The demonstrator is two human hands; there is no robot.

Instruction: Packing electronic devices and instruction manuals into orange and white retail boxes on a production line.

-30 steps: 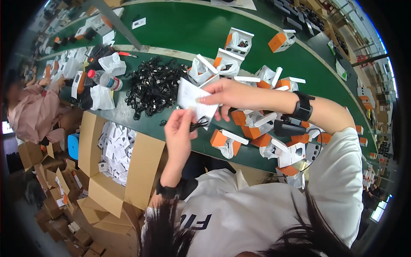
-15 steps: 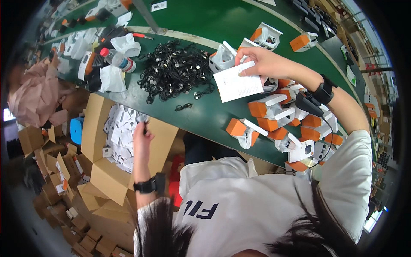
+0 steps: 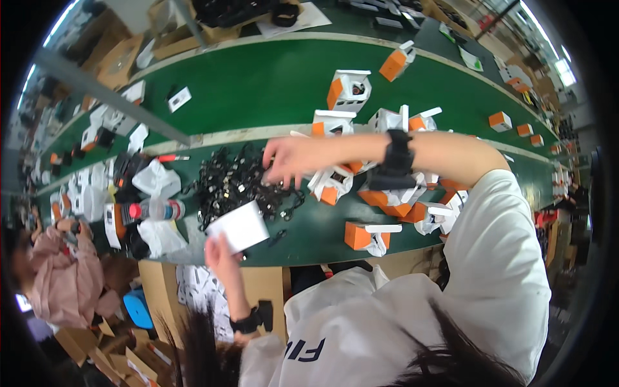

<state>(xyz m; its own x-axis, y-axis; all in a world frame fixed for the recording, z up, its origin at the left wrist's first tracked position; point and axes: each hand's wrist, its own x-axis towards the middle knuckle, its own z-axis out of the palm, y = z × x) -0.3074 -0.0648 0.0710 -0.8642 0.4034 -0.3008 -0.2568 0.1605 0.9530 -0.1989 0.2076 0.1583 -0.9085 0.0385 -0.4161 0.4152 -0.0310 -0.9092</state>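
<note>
At the table's near edge my left hand is closed on a white leaflet, which is tilted and a little blurred. A small dark bit shows by that hand's fingers; I cannot make out what it is. My right hand reaches across to the left, over the right side of a heap of black cables. Its fingers are bent but apart, and nothing shows in them. One short black cable lies off the heap, right of the leaflet.
Orange-and-white boxes, several with flaps up, crowd the table on the right. Left of the heap are a capped bottle and white plastic bags. Below the edge stands a carton with white leaflets inside. A person in pink sits far left.
The white leaflet has passed from my right hand to my left. My left hand has come up from the carton, and my right hand has swung left to the cables. The view has tilted up.
</note>
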